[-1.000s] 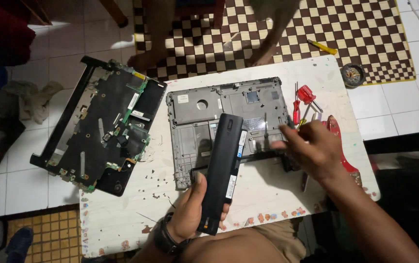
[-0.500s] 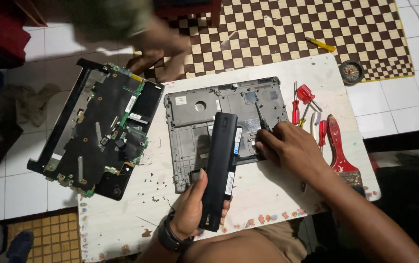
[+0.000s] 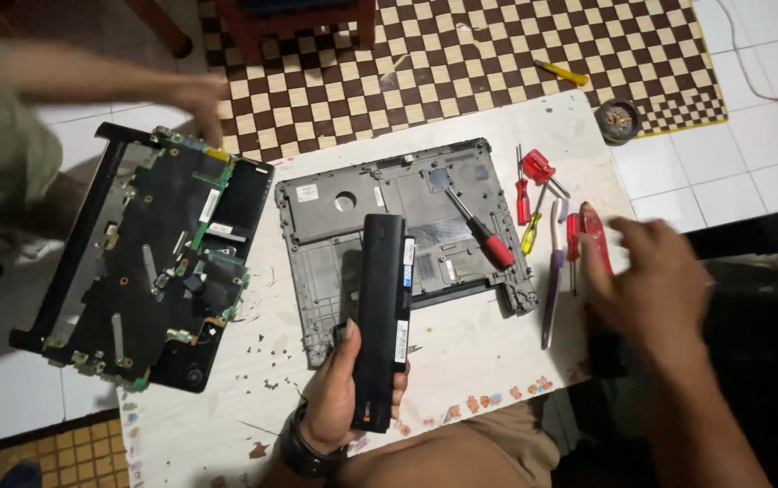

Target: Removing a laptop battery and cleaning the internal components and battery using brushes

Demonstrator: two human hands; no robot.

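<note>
While my left hand point(image 3: 339, 398) grips the long black battery pack point(image 3: 382, 316) over the grey plastic laptop base point(image 3: 398, 226), my right hand point(image 3: 656, 285) hovers open, blurred, near the screwdrivers point(image 3: 543, 212).

White rectangular labels: on black battery point(image 3: 382, 316) side, grey laptop base point(image 3: 407, 237).

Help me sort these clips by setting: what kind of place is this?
Probably a home or informal repair spot, not a fitted workshop: a small white table stands on floor tiles and a checkered mat. On it lie a grey laptop base, an exposed circuit board and loose screwdrivers.
</note>
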